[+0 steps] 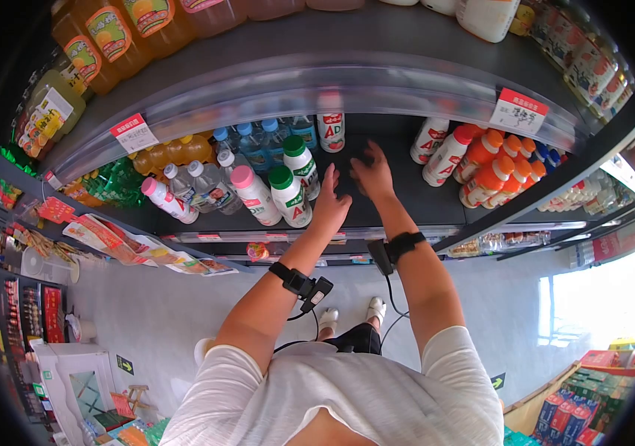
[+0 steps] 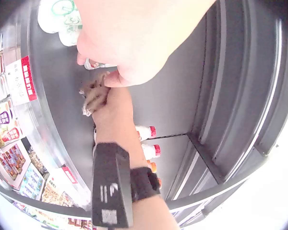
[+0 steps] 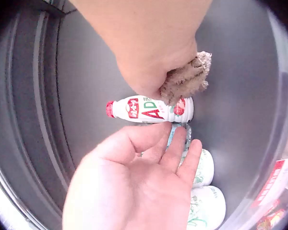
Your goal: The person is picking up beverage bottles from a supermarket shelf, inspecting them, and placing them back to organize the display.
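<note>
Reaching into the shelf, my right hand (image 1: 374, 176) grips a crumpled greyish-brown cloth (image 3: 186, 82). The cloth overlaps the lower end of a white red-capped AD bottle (image 3: 146, 109) in the right wrist view. From above, that bottle stands toward the back, left of my right hand. My left hand (image 1: 330, 204) holds nothing; its palm faces the other hand with fingers loosely spread (image 3: 129, 182). Just left of it stand green-capped white bottles (image 1: 289, 199). In the left wrist view, my left thumb overlaps the cloth (image 2: 95, 96).
Red-capped white bottles (image 1: 447, 156) and orange bottles (image 1: 507, 175) stand to the right. Pink-capped bottles (image 1: 256, 197) and clear water bottles (image 1: 210, 186) fill the left. A clear shelf-edge strip (image 1: 421, 89) with price tags crosses above my hands. Shelf dividers flank the bay.
</note>
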Motion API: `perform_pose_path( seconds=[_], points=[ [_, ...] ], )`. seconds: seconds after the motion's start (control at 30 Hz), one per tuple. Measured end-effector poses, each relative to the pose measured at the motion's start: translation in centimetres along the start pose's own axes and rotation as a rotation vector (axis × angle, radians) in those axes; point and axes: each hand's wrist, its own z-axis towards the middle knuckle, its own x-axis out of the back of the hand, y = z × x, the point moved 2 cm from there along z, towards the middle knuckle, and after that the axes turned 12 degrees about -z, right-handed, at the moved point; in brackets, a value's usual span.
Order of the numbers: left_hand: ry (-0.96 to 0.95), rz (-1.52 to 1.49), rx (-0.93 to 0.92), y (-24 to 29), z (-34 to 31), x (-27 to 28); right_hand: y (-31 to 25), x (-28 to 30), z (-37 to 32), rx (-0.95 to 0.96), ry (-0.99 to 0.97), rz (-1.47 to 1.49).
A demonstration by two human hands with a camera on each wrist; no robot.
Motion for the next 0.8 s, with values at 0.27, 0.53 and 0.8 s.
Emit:
perform_pose_path(
  seconds=[0.27,0.53,0.8],
  points=[
    [-0.067,-0.057,0.058,0.2,-1.5,-1.8,2.5,9.1,-6.2,-0.16,0.246,0.41],
    [-0.061,-0.044,0.031,0.4,-1.3,-2.6,2.7,17.5,-0.9,0.167,0.559,-0.085],
    [-0.161,-0.133,0.112,-0.7,-2.4,-3.4,-0.3,18.5,0.3,-0.042,0.36,-0.349]
  ],
)
